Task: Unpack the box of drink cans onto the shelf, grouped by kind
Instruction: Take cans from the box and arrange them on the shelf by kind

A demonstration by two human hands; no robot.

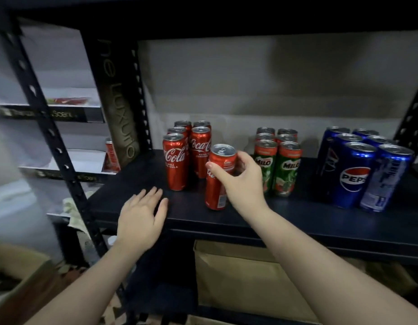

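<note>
Cans: six Coca-Cola (188, 148), six Milo (277, 158), six Pepsi (365, 165).

Under our right hand's (241, 181) fingers (244, 158) the red can (218, 177) is glossy metal with a bare silvery lid. Beneath our left fingertips (154, 192) the shelf board (297, 221) looks matt and dark. Below it, a cardboard box (245, 277) looks dull, papery brown.

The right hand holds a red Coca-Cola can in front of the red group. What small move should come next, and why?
Probably slide the held Coca-Cola can back and left, beside the front Coca-Cola can. The right hand grips it ahead of the Coca-Cola group, toward the Milo cans.
</note>
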